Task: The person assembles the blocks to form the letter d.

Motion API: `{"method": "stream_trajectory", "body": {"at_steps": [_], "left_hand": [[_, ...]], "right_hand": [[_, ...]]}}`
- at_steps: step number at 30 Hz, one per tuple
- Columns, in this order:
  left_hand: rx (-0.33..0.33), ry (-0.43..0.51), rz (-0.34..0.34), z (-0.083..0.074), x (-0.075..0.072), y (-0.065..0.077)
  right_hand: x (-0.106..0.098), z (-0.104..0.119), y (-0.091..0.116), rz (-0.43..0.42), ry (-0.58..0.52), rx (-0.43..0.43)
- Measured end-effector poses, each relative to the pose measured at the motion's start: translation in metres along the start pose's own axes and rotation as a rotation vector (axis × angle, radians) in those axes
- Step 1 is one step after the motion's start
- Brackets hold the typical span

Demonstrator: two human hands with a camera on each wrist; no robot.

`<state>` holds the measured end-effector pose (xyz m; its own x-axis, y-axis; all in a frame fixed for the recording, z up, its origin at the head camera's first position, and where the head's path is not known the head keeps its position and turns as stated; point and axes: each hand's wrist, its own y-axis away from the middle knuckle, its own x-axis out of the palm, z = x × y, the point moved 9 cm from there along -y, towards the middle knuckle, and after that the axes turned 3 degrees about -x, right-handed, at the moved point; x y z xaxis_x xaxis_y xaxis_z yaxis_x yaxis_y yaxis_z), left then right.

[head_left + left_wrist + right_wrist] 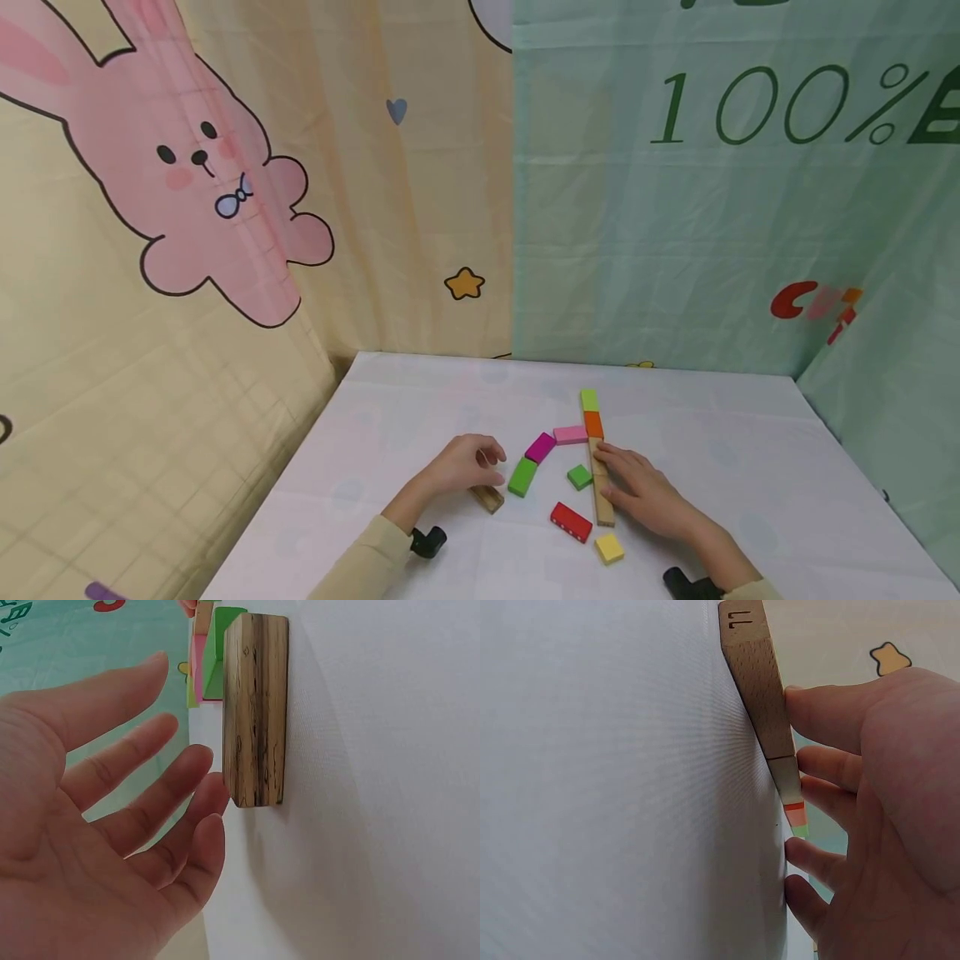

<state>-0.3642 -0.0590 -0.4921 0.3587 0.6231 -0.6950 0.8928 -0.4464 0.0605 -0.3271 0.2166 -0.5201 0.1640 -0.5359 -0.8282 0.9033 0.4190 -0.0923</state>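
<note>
Left grip (468, 462) loose beside a striped wooden block (489, 500), right grip (648, 492) resting along a row

The left grip holds nothing: its fingers bend lightly, with space between thumb and fingertips. The striped wooden block lies just beneath it on the white table (360, 433); the left wrist view shows the fingertips at the block's edge, but I cannot tell whether they touch.

The right grip has relaxed fingers, closed around nothing. Its thumb and fingers rest against the side of a near plain block (603, 504) and a far plain block (597, 455), set end to end immediately to its left. Beyond its fingertips the row continues with an orange block (593, 424) and then a lime block (589, 400).

Between the grips, a pink block (568, 435) juts from the row towards the left grip, followed by a magenta block (541, 447) and a green block (522, 477), the last just right of the left grip. Left of the right grip sit a small green block (579, 477), close to the row, and a red block (572, 522) with white dots. A yellow block (609, 548) lies nearer the person than the right grip, just past the row's end.
</note>
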Motion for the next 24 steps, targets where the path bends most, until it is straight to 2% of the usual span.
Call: {"method": "stream_trajectory", "body": {"at_steps": [8,13,20,24], "left_hand": [[0.001,-0.014,0.023,0.01,-0.007,0.011],[0.012,-0.002,0.068,0.018,-0.008,0.015],[0.087,-0.008,0.118,0.022,-0.008,0.021],[0.094,-0.038,0.153,0.024,-0.006,0.021]], "right_hand": [[0.0,0.0,-0.002,0.002,0.003,0.009],[0.0,0.0,-0.001,0.008,-0.013,0.012],[0.0,0.001,0.0,0.011,-0.017,0.041],[0.0,0.0,-0.001,0.011,-0.009,0.046]]}}
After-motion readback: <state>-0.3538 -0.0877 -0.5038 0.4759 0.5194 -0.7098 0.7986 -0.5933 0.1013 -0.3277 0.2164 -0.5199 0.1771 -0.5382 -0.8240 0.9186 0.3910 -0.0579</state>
